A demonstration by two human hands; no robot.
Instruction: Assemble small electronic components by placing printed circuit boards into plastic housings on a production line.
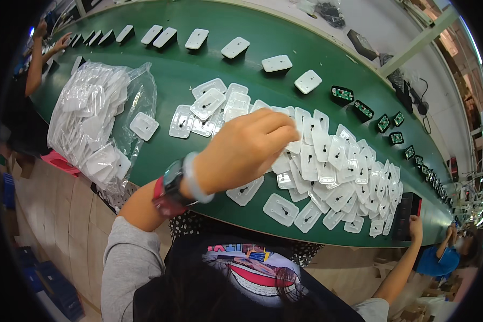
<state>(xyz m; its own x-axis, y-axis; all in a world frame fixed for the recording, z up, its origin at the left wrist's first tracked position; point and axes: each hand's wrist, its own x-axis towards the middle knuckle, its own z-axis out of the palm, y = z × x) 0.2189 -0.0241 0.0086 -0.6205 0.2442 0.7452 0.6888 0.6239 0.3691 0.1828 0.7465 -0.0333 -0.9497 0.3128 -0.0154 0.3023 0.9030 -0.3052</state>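
Observation:
My left hand (pixel 247 147), with a watch and a pale band at the wrist, reaches over a spread of white plastic covers (pixel 338 196). Its fingers are bent together in a pinch; white plastic shows by the fingertips, but whether it is held cannot be made out. Many covers have a small dark keyhole-like mark and lie overlapped. At the right end of the table my right hand (pixel 415 229) has its fingers closed at the edge of a black box (pixel 405 212) with red trim, beside the pile.
A clear plastic bag (pixel 91 118) full of white covers lies at left, with a loose cover (pixel 144 126) on it. Black housings with white tops (pixel 236 48) and open housings with green circuit boards (pixel 342 94) line the green table's (pixel 172 70) far side. Other people work at both ends.

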